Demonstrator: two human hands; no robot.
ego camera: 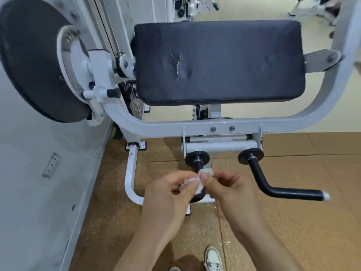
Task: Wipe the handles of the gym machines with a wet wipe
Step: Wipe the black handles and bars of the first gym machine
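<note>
A gym. A white steel machine frame (160,126) carries a black padded rest (218,61), a round cam disc (33,61) and black grip handles (283,190). Brown rubber flooring (293,222) lies beneath; further white equipment (195,6) stands blurred in the background.

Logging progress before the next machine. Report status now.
Left hand and right hand both pinching the wipe. Left handle mostly hidden behind them. Right handle untouched. Nothing in the way.
</note>
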